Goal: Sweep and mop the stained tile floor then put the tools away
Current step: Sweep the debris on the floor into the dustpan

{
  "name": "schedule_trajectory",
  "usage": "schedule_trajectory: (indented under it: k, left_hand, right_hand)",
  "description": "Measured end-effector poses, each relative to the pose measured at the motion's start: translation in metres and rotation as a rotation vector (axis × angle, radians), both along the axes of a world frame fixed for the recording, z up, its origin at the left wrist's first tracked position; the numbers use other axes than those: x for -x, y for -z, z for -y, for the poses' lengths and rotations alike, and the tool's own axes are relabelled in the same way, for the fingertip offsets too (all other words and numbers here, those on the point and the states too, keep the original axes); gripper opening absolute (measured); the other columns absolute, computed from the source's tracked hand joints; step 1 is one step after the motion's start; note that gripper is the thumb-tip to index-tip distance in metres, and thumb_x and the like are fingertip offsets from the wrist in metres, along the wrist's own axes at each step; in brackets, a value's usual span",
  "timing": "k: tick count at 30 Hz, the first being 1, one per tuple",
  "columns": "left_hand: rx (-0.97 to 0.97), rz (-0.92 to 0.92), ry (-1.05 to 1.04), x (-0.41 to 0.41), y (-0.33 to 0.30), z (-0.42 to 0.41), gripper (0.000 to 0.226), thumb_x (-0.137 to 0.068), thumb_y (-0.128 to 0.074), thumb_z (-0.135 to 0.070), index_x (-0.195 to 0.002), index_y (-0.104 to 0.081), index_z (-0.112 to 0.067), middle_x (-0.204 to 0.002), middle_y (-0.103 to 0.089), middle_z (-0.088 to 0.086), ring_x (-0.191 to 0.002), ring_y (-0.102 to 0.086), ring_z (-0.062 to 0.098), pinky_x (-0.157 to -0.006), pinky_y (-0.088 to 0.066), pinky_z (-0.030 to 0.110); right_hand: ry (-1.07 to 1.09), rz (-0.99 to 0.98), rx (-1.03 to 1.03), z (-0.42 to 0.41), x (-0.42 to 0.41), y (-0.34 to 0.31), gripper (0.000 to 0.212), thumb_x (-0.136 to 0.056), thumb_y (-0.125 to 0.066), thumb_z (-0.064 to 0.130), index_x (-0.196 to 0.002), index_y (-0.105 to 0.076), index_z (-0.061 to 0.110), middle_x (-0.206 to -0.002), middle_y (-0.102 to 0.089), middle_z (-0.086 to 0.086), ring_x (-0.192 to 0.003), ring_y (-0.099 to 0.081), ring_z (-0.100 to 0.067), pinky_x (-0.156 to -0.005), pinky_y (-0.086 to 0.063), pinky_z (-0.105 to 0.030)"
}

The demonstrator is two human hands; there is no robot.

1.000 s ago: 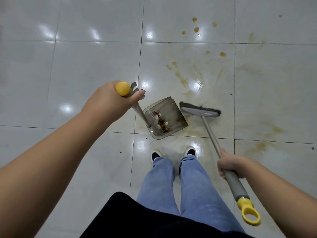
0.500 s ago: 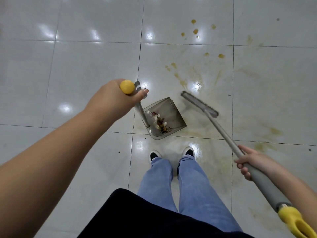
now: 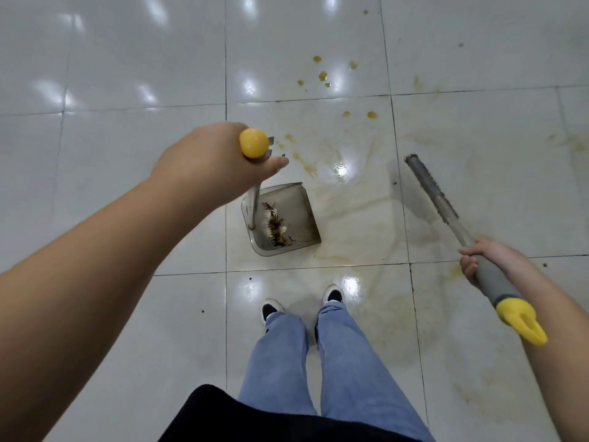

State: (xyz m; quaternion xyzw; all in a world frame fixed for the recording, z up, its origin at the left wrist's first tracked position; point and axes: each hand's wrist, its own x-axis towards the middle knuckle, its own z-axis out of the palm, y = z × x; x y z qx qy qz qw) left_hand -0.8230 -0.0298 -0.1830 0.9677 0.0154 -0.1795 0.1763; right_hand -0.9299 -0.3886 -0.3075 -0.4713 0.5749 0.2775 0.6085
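Note:
My left hand (image 3: 210, 164) grips the yellow-capped upright handle of a clear grey dustpan (image 3: 287, 215), which rests on the white tile floor (image 3: 127, 186) with a small pile of dark and white debris inside. My right hand (image 3: 487, 260) grips the grey handle of a broom (image 3: 430, 189) with a yellow end cap. The broom head is turned edge-on and lifted to the right of the dustpan, apart from it. Yellow-brown stains (image 3: 322, 76) and smears spread across the tiles beyond and to the right of the dustpan.
My feet in dark shoes (image 3: 271, 309) and blue jeans stand just behind the dustpan. Small dark specks dot the tiles near my feet. Ceiling lights glare off the glossy floor to the left.
The broom has swung away from the dustpan's mouth to the right, its head turning from flat-on to edge-on. The dustpan has stayed in place with its debris.

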Motion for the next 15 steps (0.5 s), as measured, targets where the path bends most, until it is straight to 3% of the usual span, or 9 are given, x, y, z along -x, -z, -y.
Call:
schedule_trajectory:
  k: [4, 11, 13, 15]
  left_hand:
    - [0.005, -0.024, 0.032, -0.025, 0.006, 0.024, 0.042, -0.076, -0.059, -0.062, -0.075, -0.059, -0.020, -0.063, -0.053, -0.003, -0.057, -0.047, 0.008, -0.049, -0.030, 0.023]
    - [0.012, -0.053, 0.046, -0.060, 0.010, 0.060, 0.040, -0.077, -0.062, -0.057, -0.069, -0.055, -0.019, -0.050, -0.047, -0.002, -0.047, -0.045, 0.013, -0.046, -0.032, 0.023]
    - [0.010, -0.042, 0.045, -0.063, 0.009, 0.068, 0.039, -0.078, -0.062, -0.057, -0.068, -0.054, -0.019, -0.051, -0.046, -0.002, -0.048, -0.044, 0.012, -0.046, -0.031, 0.023]
    - [0.019, -0.040, 0.045, -0.065, 0.007, 0.072, 0.038, -0.079, -0.061, -0.057, -0.064, -0.049, -0.024, -0.053, -0.047, -0.003, -0.049, -0.044, 0.011, -0.046, -0.029, 0.024]
  right_hand:
    - [-0.025, -0.074, 0.014, 0.016, -0.017, 0.026, 0.035, -0.099, -0.029, 0.007, -0.065, -0.030, 0.012, -0.025, -0.032, 0.000, -0.016, -0.032, -0.007, -0.025, -0.027, -0.006]
    - [-0.303, -0.176, 0.024, 0.006, -0.020, 0.072, 0.026, -0.090, -0.032, 0.001, -0.066, -0.036, 0.010, -0.030, -0.039, -0.003, -0.021, -0.038, -0.010, -0.030, -0.036, -0.011]
    - [-0.372, -0.218, -0.076, -0.016, -0.007, 0.074, 0.015, -0.087, -0.035, -0.002, -0.091, -0.044, 0.009, -0.032, -0.042, -0.004, -0.023, -0.041, -0.012, -0.032, -0.040, -0.015]
    - [-0.426, -0.222, -0.145, -0.031, 0.017, 0.076, 0.057, -0.084, -0.036, -0.005, -0.130, -0.032, 0.029, -0.036, -0.045, -0.005, -0.028, -0.044, -0.013, -0.035, -0.043, -0.018]
